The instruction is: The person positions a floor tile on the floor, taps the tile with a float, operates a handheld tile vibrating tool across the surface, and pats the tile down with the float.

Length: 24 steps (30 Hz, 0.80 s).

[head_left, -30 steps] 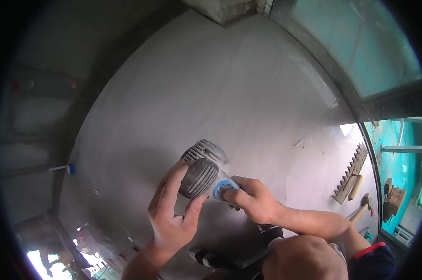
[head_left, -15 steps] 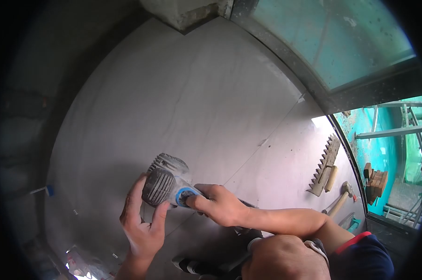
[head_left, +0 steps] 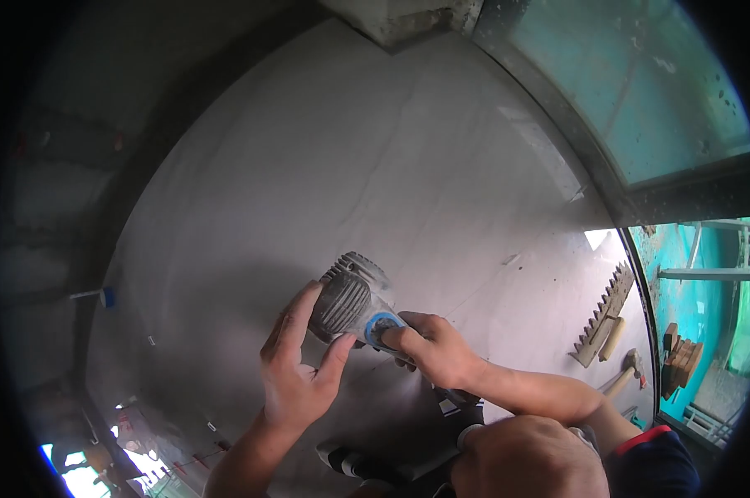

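Observation:
A grey, dusty handheld tile vibrator (head_left: 346,303) with a ribbed round head and a blue ring on its handle is over the large grey tile (head_left: 309,191). My left hand (head_left: 300,365) cups the ribbed head, fingers along its far left side and thumb against the near side. Wrapped round the handle by the blue ring is my right hand (head_left: 429,344), its thumb on top. The tool's underside is hidden, so I cannot tell whether it touches the tile.
To the right lie a notched trowel (head_left: 595,328) with a wooden handle and a hammer (head_left: 628,369). Beyond the door frame (head_left: 682,199) is a stack of brown blocks (head_left: 682,361). A small blue object (head_left: 107,296) is at the left edge. A dark shoe (head_left: 342,461) shows below.
The camera view has turned, so the tool, both hands and the trowel appear further right. Both hands keep the same hold on the tile vibrator.

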Each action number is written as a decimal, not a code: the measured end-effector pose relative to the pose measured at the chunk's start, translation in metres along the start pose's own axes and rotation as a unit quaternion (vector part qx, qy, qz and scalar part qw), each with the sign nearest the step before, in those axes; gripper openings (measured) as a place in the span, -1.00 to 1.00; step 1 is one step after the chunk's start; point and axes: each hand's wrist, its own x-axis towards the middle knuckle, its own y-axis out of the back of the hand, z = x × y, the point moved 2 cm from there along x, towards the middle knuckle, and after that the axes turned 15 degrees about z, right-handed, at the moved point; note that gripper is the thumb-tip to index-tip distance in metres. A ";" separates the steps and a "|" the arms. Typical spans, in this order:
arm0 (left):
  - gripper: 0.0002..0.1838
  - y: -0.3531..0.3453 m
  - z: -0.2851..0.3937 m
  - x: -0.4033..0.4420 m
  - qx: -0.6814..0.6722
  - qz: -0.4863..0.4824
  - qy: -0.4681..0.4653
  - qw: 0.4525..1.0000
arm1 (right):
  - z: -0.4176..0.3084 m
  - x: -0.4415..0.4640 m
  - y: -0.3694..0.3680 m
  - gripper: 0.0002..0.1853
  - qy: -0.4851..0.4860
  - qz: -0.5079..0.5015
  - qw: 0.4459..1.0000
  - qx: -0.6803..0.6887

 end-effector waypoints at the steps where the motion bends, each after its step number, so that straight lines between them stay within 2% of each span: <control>1: -0.36 0.000 -0.001 0.000 0.004 0.000 -0.003 1.000 | -0.001 0.000 0.000 -0.54 0.002 0.003 1.000 -0.005; 24: -0.39 -0.003 -0.007 -0.001 -0.010 -0.007 0.009 1.000 | 0.005 0.004 -0.001 -0.51 -0.007 -0.002 1.000 -0.024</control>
